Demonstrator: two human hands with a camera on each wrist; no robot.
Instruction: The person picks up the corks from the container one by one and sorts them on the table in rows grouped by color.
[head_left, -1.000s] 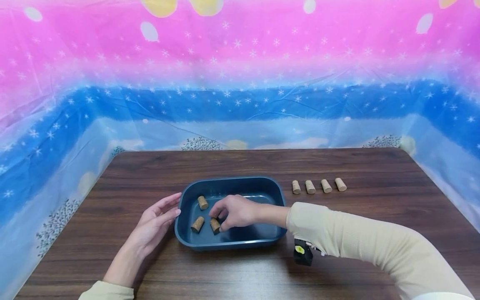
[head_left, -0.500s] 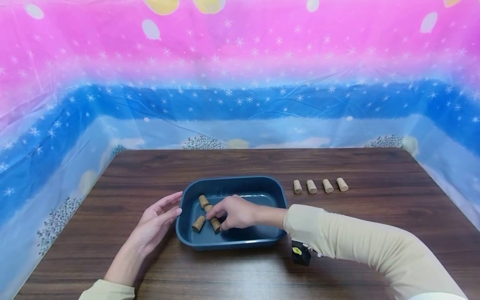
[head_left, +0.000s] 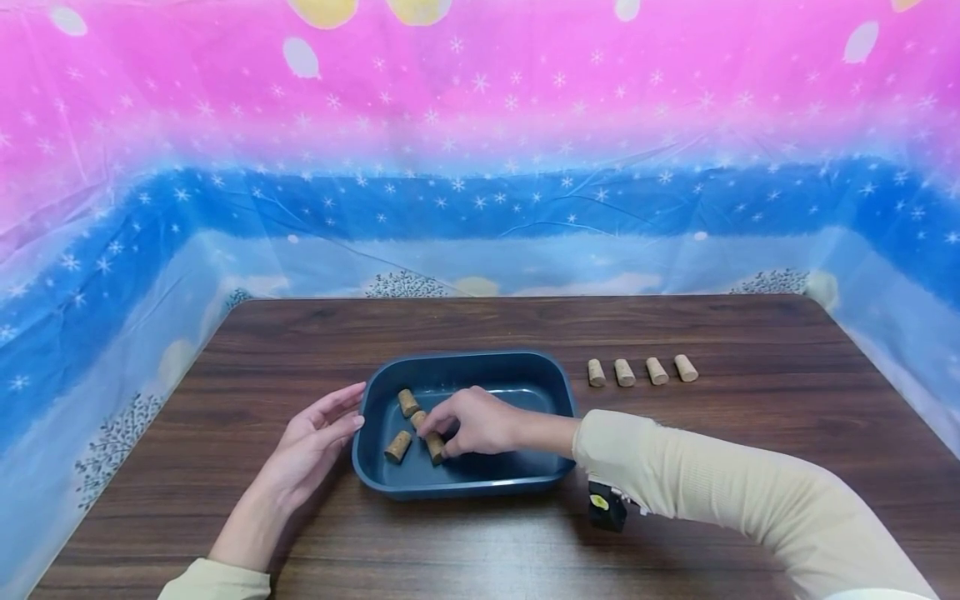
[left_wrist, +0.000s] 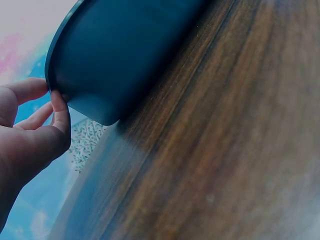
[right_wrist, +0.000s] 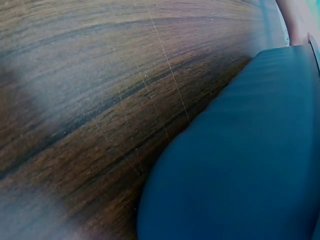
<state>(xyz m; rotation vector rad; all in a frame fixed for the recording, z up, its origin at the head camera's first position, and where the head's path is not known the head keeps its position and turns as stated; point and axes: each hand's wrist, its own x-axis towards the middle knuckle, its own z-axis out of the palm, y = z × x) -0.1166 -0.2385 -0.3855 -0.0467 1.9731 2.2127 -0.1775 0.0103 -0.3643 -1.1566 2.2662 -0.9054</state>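
Observation:
Tapered corks lie in a dark blue plastic tub (head_left: 491, 483) in the head view. My right hand (head_left: 480, 422) reaches into the tub over its right end, thumb and fingers curled about a cork (head_left: 435, 451). Just beyond the index finger lies a second cork (head_left: 418, 419), close against the cork (head_left: 407, 403) farther back. To the left is a separate cork (head_left: 397, 447). My left hand (head_left: 311, 450) touches the tub's left end from outside with thumb and extended fingertips, also seen in the left wrist view. The right wrist view shows the tub's outer wall (right_wrist: 230, 160); the right fingers are out of sight there.
A row of several light corks (head_left: 625, 372) lies on the brown wooden table (head_left: 300, 333), beyond the tub's right end. Behind the table hangs a pink and blue snowflake cloth (head_left: 480, 200). A small black device (head_left: 606, 507) is worn under the right sleeve.
One cork, earlier hidden by the right hand, now shows beyond the index finger beside the back cork. The right hand has shifted only slightly. The left hand stays at the tub.

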